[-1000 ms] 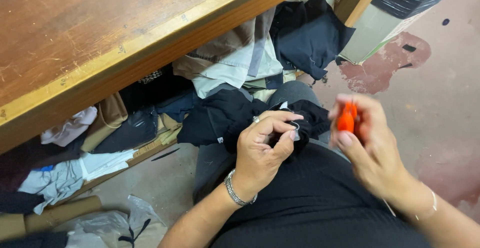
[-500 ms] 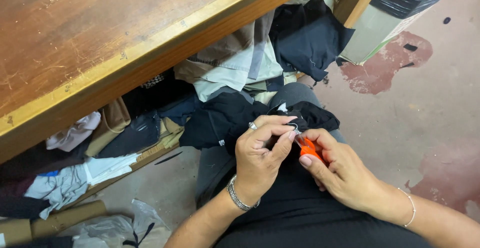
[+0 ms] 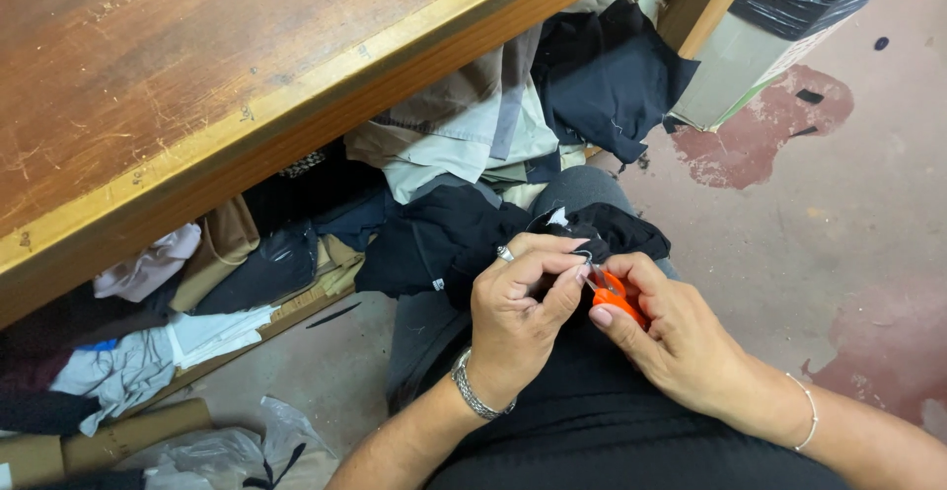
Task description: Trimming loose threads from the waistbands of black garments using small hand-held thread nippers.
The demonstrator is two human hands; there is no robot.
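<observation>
Since half a second ago little has been shifted: the right hand (image 3: 681, 337) is kept pressed against the left hand (image 3: 518, 317), an orange thread snipper (image 3: 614, 298) being gripped in it, tip angled up-left toward the black fabric (image 3: 602, 228) pinched between the left fingertips (image 3: 570, 278) on the lap. Blades seem closed, though they are largely hidden. Under the wooden table (image 3: 197, 85), a shelf (image 3: 296, 312) is crammed with folded garments (image 3: 464, 145).
</observation>
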